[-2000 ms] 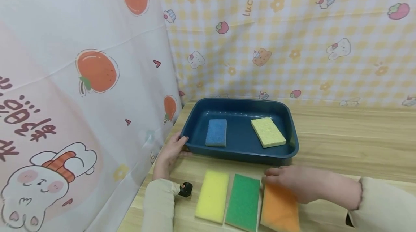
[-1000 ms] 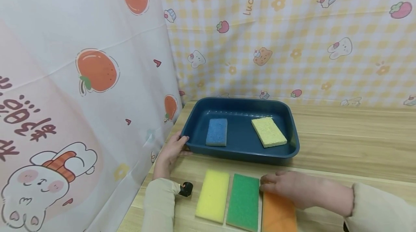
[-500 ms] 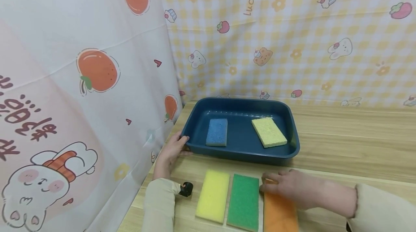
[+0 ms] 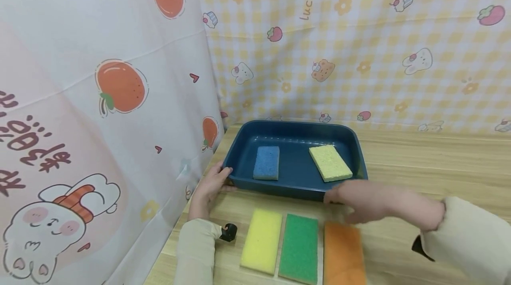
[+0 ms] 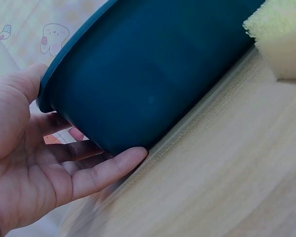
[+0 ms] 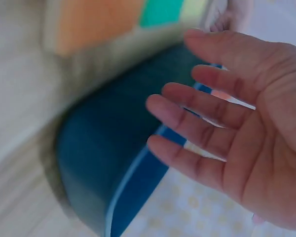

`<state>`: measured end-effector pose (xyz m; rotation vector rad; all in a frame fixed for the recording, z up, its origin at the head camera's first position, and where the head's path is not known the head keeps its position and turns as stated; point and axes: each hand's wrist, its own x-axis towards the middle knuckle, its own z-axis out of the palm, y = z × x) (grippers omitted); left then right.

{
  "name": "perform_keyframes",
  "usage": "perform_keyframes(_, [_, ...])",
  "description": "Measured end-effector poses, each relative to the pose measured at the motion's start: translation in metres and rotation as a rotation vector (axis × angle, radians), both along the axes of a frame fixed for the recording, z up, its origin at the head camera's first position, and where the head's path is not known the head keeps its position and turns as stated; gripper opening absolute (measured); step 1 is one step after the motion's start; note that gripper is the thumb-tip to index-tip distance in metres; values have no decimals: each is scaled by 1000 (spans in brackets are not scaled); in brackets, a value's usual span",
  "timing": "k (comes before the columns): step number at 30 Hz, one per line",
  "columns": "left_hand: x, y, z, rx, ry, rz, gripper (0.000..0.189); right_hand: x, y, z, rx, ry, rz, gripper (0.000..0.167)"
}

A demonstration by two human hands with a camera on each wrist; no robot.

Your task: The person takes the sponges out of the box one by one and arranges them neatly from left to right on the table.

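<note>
A dark blue rectangular tray [image 4: 295, 187] stands on the wooden table, holding a blue sponge [image 4: 266, 163] and a pale yellow sponge [image 4: 330, 163]. My left hand [image 4: 211, 184] grips its near left corner, thumb over the rim and fingers along the outer wall, as the left wrist view shows. In front of the tray lie a yellow sponge [image 4: 261, 240], a green sponge [image 4: 299, 248] and an orange sponge [image 4: 344, 254] in a row. My right hand [image 4: 369, 199] hovers near the tray's front right corner, fingers spread and holding nothing in the right wrist view [image 6: 227, 113].
A white curtain [image 4: 119, 143] with fruit and a rabbit print hangs at the left, and a yellow checked one [image 4: 359, 45] closes off the back. Bare wooden table [image 4: 431, 169] extends to the right of the tray.
My right hand has left the top of the orange sponge and moved up toward the tray's front right corner. Earlier it shifted that sponge slightly. My left hand stays on the tray.
</note>
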<state>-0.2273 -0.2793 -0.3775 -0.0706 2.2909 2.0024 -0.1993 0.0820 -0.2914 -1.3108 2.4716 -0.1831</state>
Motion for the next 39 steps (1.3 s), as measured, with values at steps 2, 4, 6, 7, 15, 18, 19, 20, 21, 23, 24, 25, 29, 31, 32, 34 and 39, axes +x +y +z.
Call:
perform_keyframes(2, [0, -1, 0, 3, 4, -4, 43, -13, -1, 5, -95, 26, 30, 34])
perform_keyframes(4, [0, -1, -1, 6, 7, -9, 44, -26, -3, 8, -167, 66, 42, 29])
perform_keyframes(6, [0, -1, -1, 9, 10, -18, 44, -38, -5, 10, -211, 106, 39, 24])
perform_keyframes(7, [0, -1, 0, 10, 11, -21, 44, -44, -6, 10, -218, 125, 24, 23])
perform_keyframes(15, [1, 0, 0, 11, 17, -19, 44, -81, -18, 9, -192, 176, -233, 26])
perform_keyframes(18, [1, 0, 0, 10, 15, -16, 43, -91, -24, 6, -177, 160, -355, 30])
perform_keyframes(19, [1, 0, 0, 9, 17, -17, 43, -94, -26, 4, -175, 153, -388, 30])
perform_keyframes(20, [1, 0, 0, 13, 14, -13, 43, -97, -27, 3, -172, 144, -414, 25])
perform_keyframes(21, [1, 0, 0, 9, 15, -16, 43, -100, -29, 2, -170, 134, -436, 22])
perform_keyframes(23, [1, 0, 0, 7, 17, -23, 43, -105, -32, 0, -157, 113, -477, 25])
perform_keyframes(24, [1, 0, 0, 9, 18, -25, 43, -108, -34, 0, -148, 93, -503, 29])
perform_keyframes(25, [1, 0, 0, 10, 18, -26, 43, -111, -36, 0, -137, 71, -524, 32])
perform_keyframes(29, [2, -2, -1, 16, 45, -40, 44, -123, -43, -1, -87, 1, -591, 23])
perform_keyframes(31, [3, -2, 0, 21, 70, -56, 44, -128, -46, -3, -73, -3, -596, 22])
perform_keyframes(32, [4, -2, 0, 21, 80, -63, 45, -131, -47, -5, -68, 1, -594, 22])
perform_keyframes(34, [4, -2, -1, 24, 89, -72, 46, -135, -49, -7, -59, 11, -590, 23])
perform_keyframes(39, [1, -2, -1, 18, 38, -45, 45, -142, -49, -10, -45, 9, -620, 25])
